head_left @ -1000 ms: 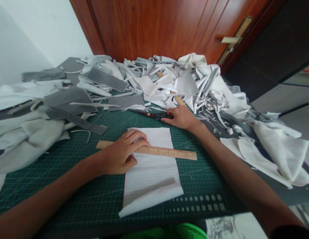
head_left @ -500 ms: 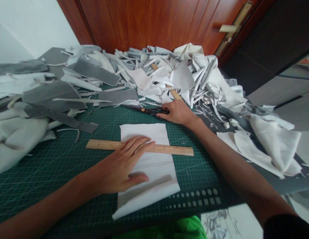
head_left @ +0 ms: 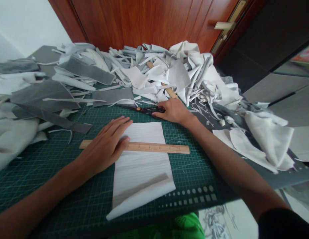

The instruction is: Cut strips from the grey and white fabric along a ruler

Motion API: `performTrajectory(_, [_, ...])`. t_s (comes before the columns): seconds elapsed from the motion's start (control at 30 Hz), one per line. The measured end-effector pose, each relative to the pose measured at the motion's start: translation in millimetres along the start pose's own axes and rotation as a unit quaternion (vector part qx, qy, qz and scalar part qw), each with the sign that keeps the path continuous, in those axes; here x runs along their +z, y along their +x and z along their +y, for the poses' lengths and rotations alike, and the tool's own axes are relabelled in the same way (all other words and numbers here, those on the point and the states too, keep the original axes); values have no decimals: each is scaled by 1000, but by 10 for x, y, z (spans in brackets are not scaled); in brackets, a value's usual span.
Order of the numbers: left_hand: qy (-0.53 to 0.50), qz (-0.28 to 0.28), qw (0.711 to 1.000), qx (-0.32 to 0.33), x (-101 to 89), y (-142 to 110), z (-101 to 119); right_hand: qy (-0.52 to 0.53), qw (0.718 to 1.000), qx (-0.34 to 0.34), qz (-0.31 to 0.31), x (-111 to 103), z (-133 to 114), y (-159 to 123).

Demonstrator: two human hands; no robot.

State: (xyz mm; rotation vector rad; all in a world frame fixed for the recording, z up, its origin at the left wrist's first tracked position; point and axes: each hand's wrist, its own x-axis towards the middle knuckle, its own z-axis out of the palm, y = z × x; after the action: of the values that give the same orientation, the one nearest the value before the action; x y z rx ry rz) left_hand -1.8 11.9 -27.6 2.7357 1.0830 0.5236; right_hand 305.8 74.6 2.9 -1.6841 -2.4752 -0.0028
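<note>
White fabric sheet point(head_left: 141, 179) lies flat on the green cutting mat point(head_left: 191, 169): light, limp, best taken by its edges. Stiff wooden ruler point(head_left: 154, 147) crosses it beneath the splayed, open left hand point(head_left: 104, 144). Right hand point(head_left: 171, 111) rests on the scissors point(head_left: 141, 109); grip firmness unclear.

Left hand point(head_left: 106, 144) flat on a wooden ruler point(head_left: 154, 148) across white fabric point(head_left: 139, 176), right hand point(head_left: 171, 111) on the scissors point(head_left: 144, 110), green cutting mat point(head_left: 194, 172), big scrap pile point(head_left: 154, 73) behind

Fabric scraps point(head_left: 156, 79) blocking reach past the cutting mat point(head_left: 47, 189)
</note>
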Motion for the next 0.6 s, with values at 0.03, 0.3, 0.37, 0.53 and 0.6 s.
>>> performTrajectory(0.03, [5, 5, 1000, -10, 1, 4, -14, -1, 1000, 0, 2, 5, 3, 2])
performTrajectory(0.3, [33, 26, 999, -19, 45, -18, 71, -2, 1000, 1, 5, 22, 15, 6])
performTrajectory(0.37, [41, 32, 999, -13, 43, -19, 93, -2, 1000, 3, 4, 16, 9, 4])
performTrajectory(0.53, [62, 72, 995, 29, -20, -4, 137, 1, 1000, 7, -1, -6, -17, 0])
performTrajectory(0.6, [60, 89, 992, 69, -49, 3, 165, 5, 1000, 8, -4, -13, -24, -3])
